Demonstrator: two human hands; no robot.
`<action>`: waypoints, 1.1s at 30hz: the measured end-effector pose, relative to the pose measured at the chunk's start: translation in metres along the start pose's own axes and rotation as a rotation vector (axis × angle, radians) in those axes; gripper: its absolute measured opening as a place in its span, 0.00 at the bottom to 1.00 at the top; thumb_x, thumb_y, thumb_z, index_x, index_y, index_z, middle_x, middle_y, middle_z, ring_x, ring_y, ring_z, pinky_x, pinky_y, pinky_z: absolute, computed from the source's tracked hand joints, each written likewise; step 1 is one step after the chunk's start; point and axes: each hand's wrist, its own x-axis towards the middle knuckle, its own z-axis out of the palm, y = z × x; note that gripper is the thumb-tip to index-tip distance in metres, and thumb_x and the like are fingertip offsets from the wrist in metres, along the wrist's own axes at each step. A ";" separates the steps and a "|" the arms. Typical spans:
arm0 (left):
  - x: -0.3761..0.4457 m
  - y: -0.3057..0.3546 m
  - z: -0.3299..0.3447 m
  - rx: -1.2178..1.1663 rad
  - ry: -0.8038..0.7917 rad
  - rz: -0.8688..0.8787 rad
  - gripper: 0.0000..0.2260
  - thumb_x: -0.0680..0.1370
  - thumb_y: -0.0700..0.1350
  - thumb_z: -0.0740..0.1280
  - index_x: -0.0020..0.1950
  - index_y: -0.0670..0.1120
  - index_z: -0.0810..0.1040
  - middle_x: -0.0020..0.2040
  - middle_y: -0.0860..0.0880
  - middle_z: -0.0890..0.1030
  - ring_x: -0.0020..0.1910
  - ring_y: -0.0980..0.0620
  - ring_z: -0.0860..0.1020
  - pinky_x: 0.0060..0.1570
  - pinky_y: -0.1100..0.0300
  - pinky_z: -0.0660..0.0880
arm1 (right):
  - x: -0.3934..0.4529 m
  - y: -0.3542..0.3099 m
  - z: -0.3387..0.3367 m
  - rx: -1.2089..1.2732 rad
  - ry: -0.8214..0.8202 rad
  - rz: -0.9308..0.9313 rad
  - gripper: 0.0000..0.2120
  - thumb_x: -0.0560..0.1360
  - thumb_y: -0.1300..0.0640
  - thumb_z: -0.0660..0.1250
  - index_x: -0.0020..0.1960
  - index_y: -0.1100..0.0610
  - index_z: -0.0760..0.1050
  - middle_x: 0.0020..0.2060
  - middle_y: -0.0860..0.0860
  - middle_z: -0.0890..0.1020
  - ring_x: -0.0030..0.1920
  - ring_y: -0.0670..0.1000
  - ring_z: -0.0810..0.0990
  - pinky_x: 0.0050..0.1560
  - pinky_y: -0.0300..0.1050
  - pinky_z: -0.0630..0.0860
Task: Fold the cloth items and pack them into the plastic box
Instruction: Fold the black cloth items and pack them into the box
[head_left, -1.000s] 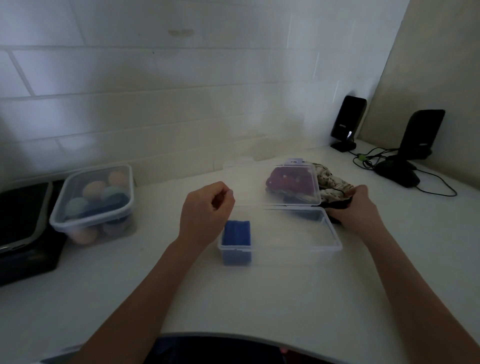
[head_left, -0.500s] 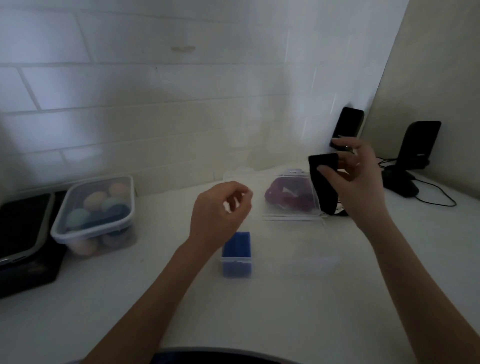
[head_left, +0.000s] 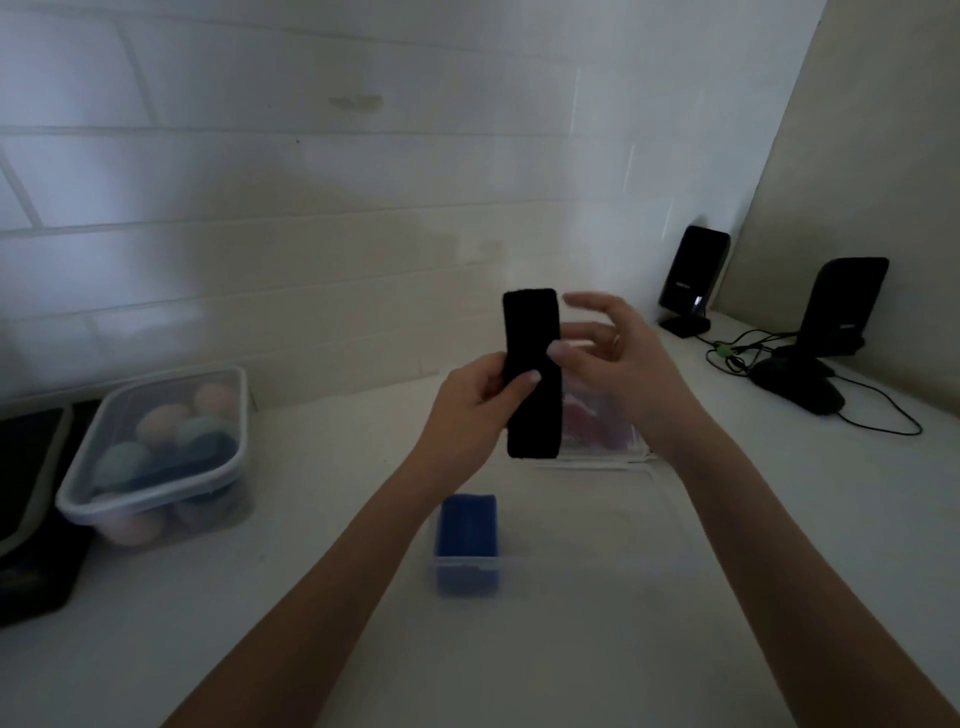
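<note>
Spanning the frame: white table (head_left: 675, 623), tiled wall behind.
Lidded tub (head_left: 156, 457): at 9 o'clock, pastel balls inside.
Plastic box (head_left: 519, 564): clear, blurred, at 6 o'clock of the hands; folded blue cloth (head_left: 468, 530) in its left end.
Left hand (head_left: 467, 410): fingers and thumb pinching the black cloth (head_left: 532, 374) mid-length.
Right hand (head_left: 613, 358): thumb on the cloth's right edge, fingers spread loose.
Black cloth: upright strip, held above the table, centre frame.
</note>
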 end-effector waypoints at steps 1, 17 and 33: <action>0.001 -0.001 -0.003 -0.022 0.024 -0.013 0.05 0.78 0.39 0.64 0.48 0.48 0.78 0.45 0.44 0.83 0.45 0.47 0.83 0.50 0.49 0.79 | 0.002 0.004 -0.001 -0.014 -0.060 0.050 0.16 0.71 0.67 0.69 0.57 0.58 0.73 0.43 0.56 0.82 0.37 0.49 0.82 0.38 0.42 0.80; -0.003 -0.001 -0.011 -0.085 -0.081 -0.126 0.08 0.79 0.40 0.61 0.55 0.42 0.77 0.42 0.48 0.83 0.38 0.58 0.83 0.40 0.63 0.81 | -0.010 0.026 0.003 0.012 -0.187 -0.076 0.17 0.71 0.68 0.67 0.59 0.65 0.72 0.42 0.62 0.74 0.39 0.58 0.74 0.35 0.39 0.77; -0.003 0.003 -0.016 -0.115 -0.099 -0.195 0.12 0.78 0.35 0.59 0.50 0.47 0.80 0.35 0.54 0.84 0.37 0.56 0.83 0.34 0.58 0.80 | -0.018 0.019 0.003 -0.167 -0.193 -0.178 0.23 0.64 0.73 0.65 0.38 0.45 0.85 0.44 0.53 0.72 0.44 0.43 0.73 0.39 0.32 0.71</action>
